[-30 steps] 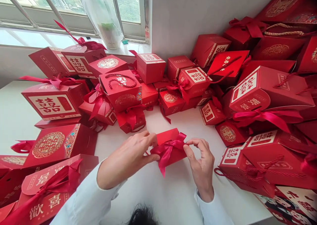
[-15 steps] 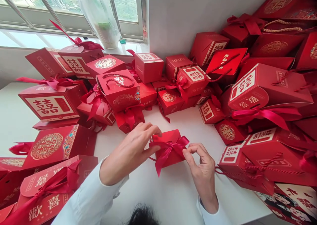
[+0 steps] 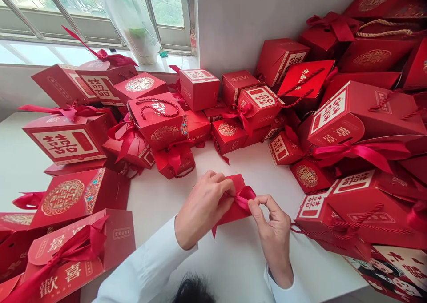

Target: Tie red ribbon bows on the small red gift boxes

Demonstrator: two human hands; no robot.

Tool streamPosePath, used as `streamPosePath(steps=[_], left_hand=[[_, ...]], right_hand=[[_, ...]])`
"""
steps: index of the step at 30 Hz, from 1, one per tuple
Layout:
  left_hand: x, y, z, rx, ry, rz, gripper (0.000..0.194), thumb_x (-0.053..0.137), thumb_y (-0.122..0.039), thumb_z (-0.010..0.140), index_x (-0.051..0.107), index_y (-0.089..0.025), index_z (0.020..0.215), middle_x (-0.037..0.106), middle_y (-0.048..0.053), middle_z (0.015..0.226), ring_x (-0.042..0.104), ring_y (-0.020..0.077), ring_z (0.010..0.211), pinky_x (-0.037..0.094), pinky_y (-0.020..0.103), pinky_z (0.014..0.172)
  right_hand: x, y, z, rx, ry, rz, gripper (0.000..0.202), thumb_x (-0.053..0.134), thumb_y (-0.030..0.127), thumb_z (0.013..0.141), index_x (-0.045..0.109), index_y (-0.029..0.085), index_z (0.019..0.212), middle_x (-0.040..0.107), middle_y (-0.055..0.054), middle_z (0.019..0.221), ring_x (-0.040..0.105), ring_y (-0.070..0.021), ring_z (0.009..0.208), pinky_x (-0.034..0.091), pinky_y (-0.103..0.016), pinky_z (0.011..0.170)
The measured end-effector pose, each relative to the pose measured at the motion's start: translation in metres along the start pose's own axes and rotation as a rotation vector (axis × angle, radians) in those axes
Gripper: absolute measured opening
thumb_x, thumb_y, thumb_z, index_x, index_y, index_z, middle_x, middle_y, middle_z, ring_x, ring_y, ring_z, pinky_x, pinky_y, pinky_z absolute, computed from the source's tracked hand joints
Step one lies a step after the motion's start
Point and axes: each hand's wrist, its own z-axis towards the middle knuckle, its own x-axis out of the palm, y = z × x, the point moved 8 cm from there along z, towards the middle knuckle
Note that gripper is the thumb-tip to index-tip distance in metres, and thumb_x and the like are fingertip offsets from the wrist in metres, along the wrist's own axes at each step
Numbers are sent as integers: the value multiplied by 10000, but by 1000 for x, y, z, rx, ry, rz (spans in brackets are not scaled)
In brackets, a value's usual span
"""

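Note:
A small red gift box (image 3: 230, 217) lies on the white table in front of me, with a red ribbon (image 3: 245, 196) tied in a bow on its top. My left hand (image 3: 205, 207) reaches over the box from the left, thumb and fingers pinching the ribbon close to its knot. From the right, my right hand (image 3: 271, 232) pinches the bow's right loop between thumb and forefinger. Much of the box's left side is hidden behind my left hand, and one ribbon tail hangs below it.
Red gift boxes with bows and rope handles crowd around: a large box (image 3: 66, 136) at left, a rope-handled box (image 3: 158, 116) behind, and a big box (image 3: 360, 116) at right. A plastic-wrapped cup (image 3: 142, 45) stands on the windowsill.
My left hand has moved right from the box's left edge onto the bow and closed on the ribbon. My right hand stays at the right loop.

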Motion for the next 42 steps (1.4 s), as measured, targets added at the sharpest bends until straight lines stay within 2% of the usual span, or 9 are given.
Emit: streamPosePath(steps=[9,18,27,33,37,42], left_hand=[[0,3,2,11,-16,8,139,501,-69,751,571,-186,722,587,11,740,457,168,724,384,280,652],[1,5,2,5,-19,-2,142,512,-62,720,576,-189,718,597,3,732,453,166,718,380,279,649],[0,2,3,9,-23,23,125,524,-82,740,576,-183,691,578,8,686,446,165,693,380,273,634],[-7,2,0,46,14,-46,125,516,-82,787,575,-192,780,590,1,783,491,160,779,398,261,693],[-21,8,-6,41,39,-69,123,514,-105,829,565,-192,898,580,9,888,521,145,814,399,247,710],[-31,14,-11,33,66,-10,121,485,-116,861,559,-186,927,566,-1,855,511,126,739,391,244,692]], right_hand=[[-2,-10,-4,74,-29,33,277,548,430,866,564,193,723,568,10,698,518,-150,664,383,-233,589],[-3,-18,-8,101,-80,132,283,547,420,866,542,186,706,525,18,677,454,-125,601,355,-228,562],[-5,-17,-9,94,-131,230,262,544,393,869,544,185,711,555,3,694,512,-151,674,385,-251,621],[-6,-12,-10,48,-61,142,240,563,372,861,505,197,708,607,-17,802,572,-184,803,428,-279,718],[-13,-9,-13,9,-116,68,154,630,332,822,536,210,830,581,3,796,574,-166,790,438,-278,745],[-14,-8,-17,-16,-100,63,216,634,311,822,552,228,1004,605,-11,891,593,-162,832,461,-268,735]])
